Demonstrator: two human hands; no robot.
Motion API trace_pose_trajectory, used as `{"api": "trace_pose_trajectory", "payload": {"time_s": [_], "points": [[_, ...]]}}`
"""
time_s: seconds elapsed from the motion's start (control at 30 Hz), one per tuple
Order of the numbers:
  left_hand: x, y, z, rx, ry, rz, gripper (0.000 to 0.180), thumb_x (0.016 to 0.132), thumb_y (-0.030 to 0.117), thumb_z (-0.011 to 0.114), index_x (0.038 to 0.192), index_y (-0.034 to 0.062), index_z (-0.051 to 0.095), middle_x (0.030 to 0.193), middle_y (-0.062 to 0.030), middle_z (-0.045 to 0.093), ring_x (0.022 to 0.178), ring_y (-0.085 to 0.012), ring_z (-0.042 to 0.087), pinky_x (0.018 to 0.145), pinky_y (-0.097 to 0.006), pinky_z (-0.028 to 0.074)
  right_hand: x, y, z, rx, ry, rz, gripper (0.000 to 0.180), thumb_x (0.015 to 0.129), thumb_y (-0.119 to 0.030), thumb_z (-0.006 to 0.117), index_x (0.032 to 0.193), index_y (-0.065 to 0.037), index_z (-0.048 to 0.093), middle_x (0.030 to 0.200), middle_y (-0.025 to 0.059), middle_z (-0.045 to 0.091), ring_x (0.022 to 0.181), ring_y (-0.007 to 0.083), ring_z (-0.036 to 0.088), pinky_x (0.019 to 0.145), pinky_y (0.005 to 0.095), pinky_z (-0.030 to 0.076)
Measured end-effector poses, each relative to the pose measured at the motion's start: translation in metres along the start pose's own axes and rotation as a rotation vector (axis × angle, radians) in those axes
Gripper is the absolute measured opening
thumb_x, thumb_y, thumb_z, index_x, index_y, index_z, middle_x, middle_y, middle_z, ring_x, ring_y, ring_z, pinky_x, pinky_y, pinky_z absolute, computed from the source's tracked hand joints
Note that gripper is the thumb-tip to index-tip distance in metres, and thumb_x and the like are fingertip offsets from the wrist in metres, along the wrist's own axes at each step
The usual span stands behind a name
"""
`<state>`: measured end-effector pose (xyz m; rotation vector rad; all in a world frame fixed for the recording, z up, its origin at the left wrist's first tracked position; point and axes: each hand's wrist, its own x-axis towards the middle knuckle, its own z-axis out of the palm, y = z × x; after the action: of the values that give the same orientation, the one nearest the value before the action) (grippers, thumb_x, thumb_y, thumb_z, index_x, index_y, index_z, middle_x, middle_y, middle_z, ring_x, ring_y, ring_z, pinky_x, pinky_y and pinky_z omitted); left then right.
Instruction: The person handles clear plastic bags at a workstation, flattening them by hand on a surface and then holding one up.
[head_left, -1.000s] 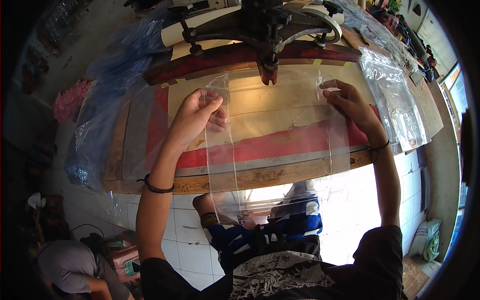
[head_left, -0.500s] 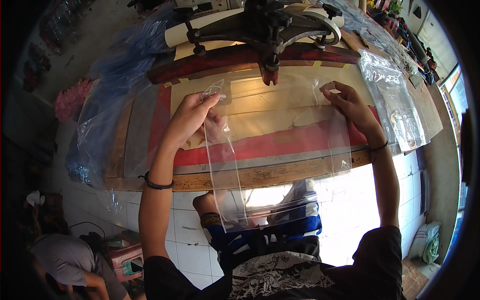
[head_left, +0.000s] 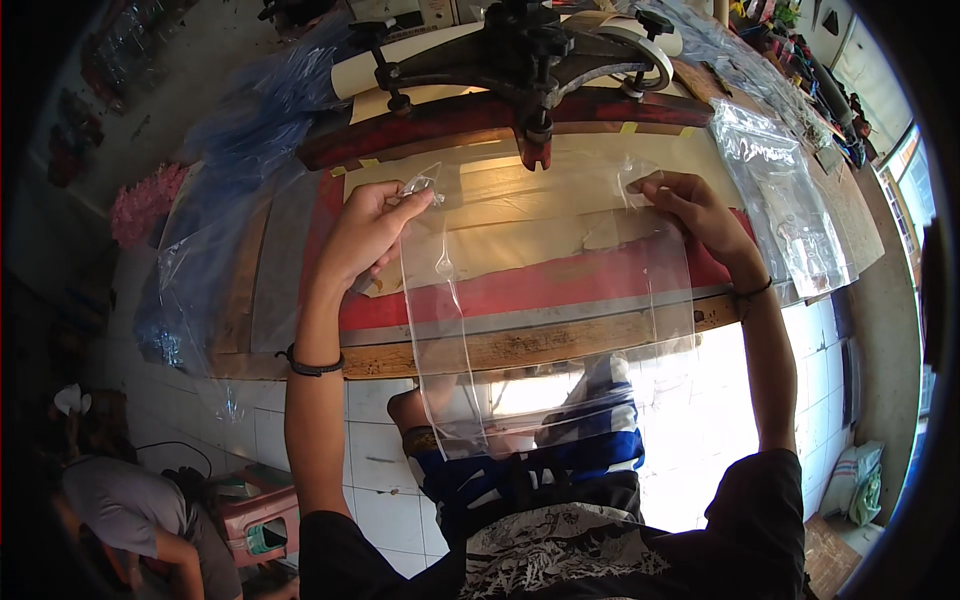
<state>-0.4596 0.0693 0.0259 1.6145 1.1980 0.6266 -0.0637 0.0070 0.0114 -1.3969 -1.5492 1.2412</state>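
A sheet of clear plastic film [head_left: 560, 330] with folded side strips hangs between my two hands, over the table's front edge and down to my lap. My left hand [head_left: 382, 225] pinches its upper left corner between thumb and fingers. At the upper right corner, my right hand [head_left: 690, 205] grips the film the same way. Beyond both hands stands a machine with a long red bar [head_left: 440, 128] and a black metal frame [head_left: 490, 70]. The film's top edge lies just short of that bar, over the tan bed sheet [head_left: 480, 230] and a red strip [head_left: 540, 285].
Crumpled bluish plastic sheets [head_left: 225, 190] cover the table's left side. Flat clear plastic bags [head_left: 790, 210] lie at the right. A white roll [head_left: 350, 77] sits behind the bar. At lower left a person [head_left: 130, 510] bends beside a pink stool [head_left: 262, 520].
Both hands have shifted slightly left with the film. The fingers of my left hand have drawn in under the corner. The person at lower left has moved a little.
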Motion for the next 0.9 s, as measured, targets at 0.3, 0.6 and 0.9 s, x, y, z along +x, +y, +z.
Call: {"api": "trace_pose_trajectory", "payload": {"time_s": [0.3, 0.6, 0.9], "points": [[0.004, -0.01, 0.001, -0.003, -0.084, 0.055, 0.033, 0.101, 0.033, 0.056, 0.084, 0.0039, 0.057, 0.052, 0.007, 0.04, 0.037, -0.0022, 0.037, 0.034, -0.022, 0.025, 0.001, 0.015, -0.01, -0.005, -0.037, -0.072, 0.035, 0.1, -0.023, 0.058, 0.129, -0.003, 0.062, 0.078, -0.0081, 0.06, 0.068, -0.0028, 0.05, 0.059, 0.0158, 0.041], [0.0, -0.006, -0.002, -0.014, -0.115, 0.034, 0.031, 0.099, 0.028, 0.061, 0.086, -0.0005, 0.062, 0.049, 0.0069, 0.041, 0.036, -0.0025, 0.035, 0.033, -0.024, 0.023, -0.014, -0.016, 0.001, -0.039, -0.136, -0.004, 0.038, 0.102, -0.031, 0.054, 0.128, -0.003, 0.062, 0.065, -0.0119, 0.046, 0.061, -0.0037, 0.041, 0.056, 0.0141, 0.032], [0.001, -0.007, -0.004, 0.033, -0.272, 0.092, 0.028, 0.095, 0.026, 0.067, 0.091, -0.0011, 0.067, 0.05, 0.0072, 0.044, 0.04, -0.0007, 0.036, 0.037, -0.022, 0.024, 0.0, 0.014, -0.009, -0.051, 0.188, -0.058, 0.039, 0.099, -0.039, 0.06, 0.112, -0.005, 0.071, 0.077, -0.008, 0.056, 0.065, 0.0012, 0.042, 0.058, 0.0191, 0.032]]}}
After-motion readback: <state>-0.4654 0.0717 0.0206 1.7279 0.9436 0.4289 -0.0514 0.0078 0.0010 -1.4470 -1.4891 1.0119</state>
